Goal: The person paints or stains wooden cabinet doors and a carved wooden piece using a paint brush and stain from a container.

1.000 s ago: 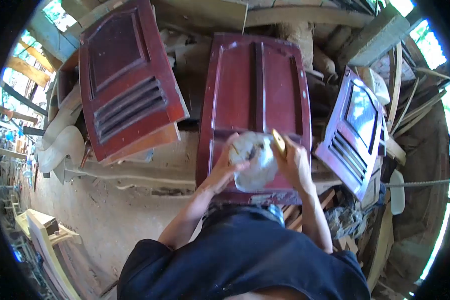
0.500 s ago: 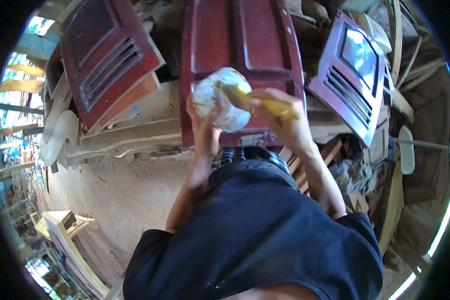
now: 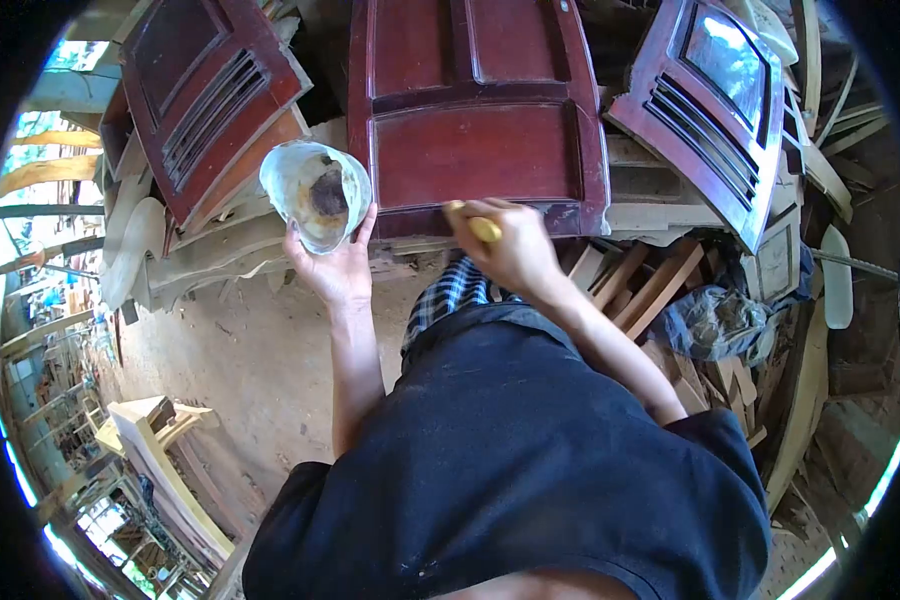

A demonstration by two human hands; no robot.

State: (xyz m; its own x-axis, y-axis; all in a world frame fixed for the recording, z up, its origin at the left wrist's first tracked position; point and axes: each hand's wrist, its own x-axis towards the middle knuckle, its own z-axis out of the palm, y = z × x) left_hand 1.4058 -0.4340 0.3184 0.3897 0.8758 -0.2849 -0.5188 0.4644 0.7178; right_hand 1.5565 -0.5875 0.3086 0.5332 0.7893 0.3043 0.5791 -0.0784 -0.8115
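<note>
My left hand [image 3: 332, 270] holds up a whitish plastic tub [image 3: 282, 180] from below, its fingers and thumb around the base. The tub is tilted so that its mouth faces me, with a dark brown patch inside. In my right hand [image 3: 518, 252], closed around it, is a yellow-handled paintbrush [image 3: 484, 229]; its working end is hidden by the hand. That hand is over the lower rail of a dark red panelled wooden door [image 3: 475, 155], which lies in front of me. The tub is just left of the door's lower corner.
A dark red louvred panel [image 3: 195, 110] leans at the left, and another glossy louvred panel [image 3: 710, 120] at the right. Wood offcuts [image 3: 660, 290] and a crumpled plastic sheet [image 3: 715, 325] lie at the right. A wooden frame [image 3: 160, 475] stands on the floor at lower left.
The tub has moved left, off the door, and tipped its mouth towards me. My right hand has come away from the tub with the brush, down to the door's lower edge.
</note>
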